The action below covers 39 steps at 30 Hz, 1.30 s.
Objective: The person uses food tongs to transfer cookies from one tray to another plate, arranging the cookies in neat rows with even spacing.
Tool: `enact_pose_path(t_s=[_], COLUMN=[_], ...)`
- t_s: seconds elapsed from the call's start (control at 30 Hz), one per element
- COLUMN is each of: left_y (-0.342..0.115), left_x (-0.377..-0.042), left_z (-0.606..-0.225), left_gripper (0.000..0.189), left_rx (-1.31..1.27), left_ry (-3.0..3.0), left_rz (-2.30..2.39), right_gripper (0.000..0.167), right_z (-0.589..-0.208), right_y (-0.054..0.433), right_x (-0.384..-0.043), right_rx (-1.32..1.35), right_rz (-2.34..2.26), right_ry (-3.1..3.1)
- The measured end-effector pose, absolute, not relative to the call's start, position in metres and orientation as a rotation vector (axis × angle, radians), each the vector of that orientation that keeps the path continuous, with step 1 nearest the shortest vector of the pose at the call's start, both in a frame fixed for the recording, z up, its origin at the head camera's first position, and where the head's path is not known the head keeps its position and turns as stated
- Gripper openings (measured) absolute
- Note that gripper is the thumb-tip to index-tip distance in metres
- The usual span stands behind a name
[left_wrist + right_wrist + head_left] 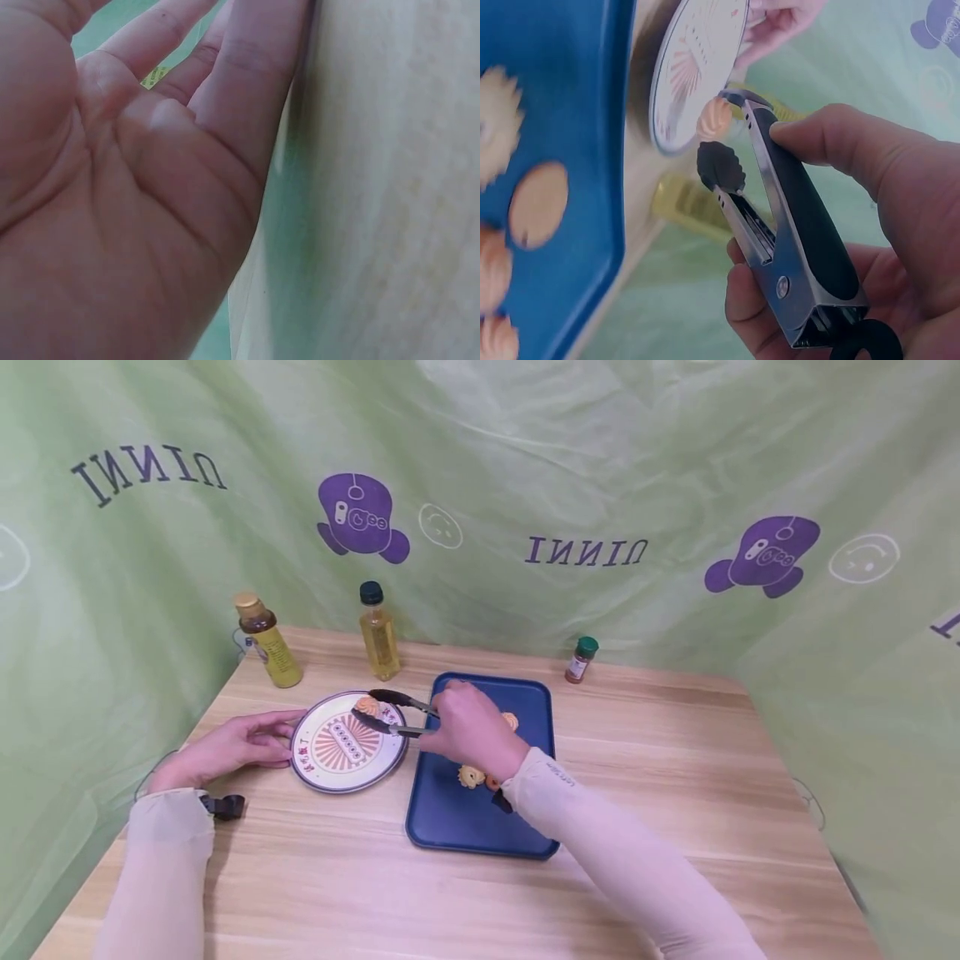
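My right hand [472, 722] grips black-and-metal tongs [802, 210], with the thumb along one dark arm. Between the tongs' dark tips sits an orange swirled cookie [367, 706], over the upper right part of a round white plate [311, 764] printed with a sunburst. The fingers of my left hand [236, 745] touch the plate's left rim; in the left wrist view the palm [142, 187] stands edgewise by the tabletop. Under my right forearm a blue tray [457, 827] holds several cookies, among them a pale ring-shaped one [471, 776], partly hidden by the hand.
A yellow-labelled bottle [273, 652] and a clear bottle of yellow oil [380, 639] stand behind the plate. A small green-capped spice jar [581, 662] stands behind the tray, to its right. A green printed curtain [480, 460] hangs along the table's back and sides.
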<state>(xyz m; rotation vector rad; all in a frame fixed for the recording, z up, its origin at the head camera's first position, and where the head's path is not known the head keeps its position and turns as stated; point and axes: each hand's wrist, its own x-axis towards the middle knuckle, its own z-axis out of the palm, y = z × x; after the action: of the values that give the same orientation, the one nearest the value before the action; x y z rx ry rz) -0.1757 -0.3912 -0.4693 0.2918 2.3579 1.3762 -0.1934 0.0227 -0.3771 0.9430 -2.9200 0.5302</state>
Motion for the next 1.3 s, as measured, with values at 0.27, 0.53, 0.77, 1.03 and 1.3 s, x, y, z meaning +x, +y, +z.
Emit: enact_pose_path(t_s=[0.27,0.53,0.77,1.03,1.3], left_y=[-0.391,-0.390,-0.389,-0.389,-0.390], left_x=[-0.176,-0.176,-0.174,-0.173,-0.172], left_z=[-0.471,-0.471,-0.468,-0.469,-0.469], left_gripper=[0.080,0.081,0.080,0.080,0.079], left_rx=[0.305,0.294,0.300,0.302,0.295], left_ry=[2.318,2.303,2.327,2.336,2.351], left_rz=[1.434,1.449,1.435,1.434,1.432], right_gripper=[0.033,0.034,0.031,0.030,0.032], right_z=[-0.391,-0.399,-0.407,-0.410,-0.410], right_y=[-0.011,-0.022,-0.026,-0.027,-0.025], right_x=[-0.192,-0.190,-0.189,-0.190,-0.189], right_rx=[0.914,0.878,0.826,0.824,0.808], right_rz=[0.485,0.443,0.451,0.469,0.484], right_ry=[-2.944,-2.963,-2.974,-2.996,-3.023])
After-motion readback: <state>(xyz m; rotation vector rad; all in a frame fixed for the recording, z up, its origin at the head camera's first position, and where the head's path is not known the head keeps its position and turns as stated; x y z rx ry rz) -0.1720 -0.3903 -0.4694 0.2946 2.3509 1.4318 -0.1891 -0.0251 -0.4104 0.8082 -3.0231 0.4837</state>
